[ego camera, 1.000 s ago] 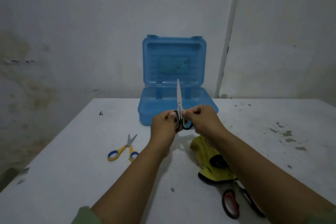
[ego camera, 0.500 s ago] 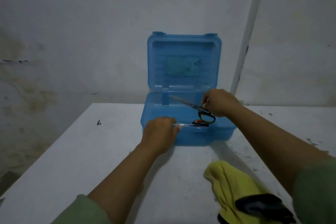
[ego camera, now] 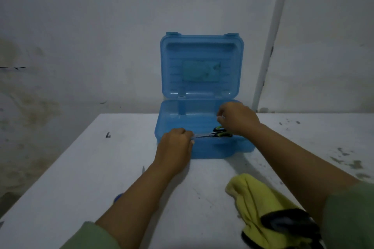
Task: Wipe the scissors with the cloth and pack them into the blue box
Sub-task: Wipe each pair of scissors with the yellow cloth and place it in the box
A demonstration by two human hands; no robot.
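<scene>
The blue box [ego camera: 210, 150] stands open at the table's far edge, lid upright. Green-and-black-handled scissors [ego camera: 219, 132] lie low across the inside of the box, near its front wall, blades pointing left. My right hand [ego camera: 237, 119] is over the box with fingers curled on the handles. At the front rim, my left hand [ego camera: 175, 144] has its fingers closed at the blade tip. The yellow cloth [ego camera: 257, 202] lies crumpled on the table at the lower right, apart from both hands.
A black scissor handle [ego camera: 283, 222] rests on the cloth. A blue handle loop [ego camera: 118, 197] peeks out beside my left forearm. The white table [ego camera: 81, 178] is stained at the right. A wall and a vertical pipe [ego camera: 269, 46] stand close behind the box.
My right hand carried the scissors from in front of me forward and lowered them into the box. My left hand went to the box's front rim. The view shifted forward.
</scene>
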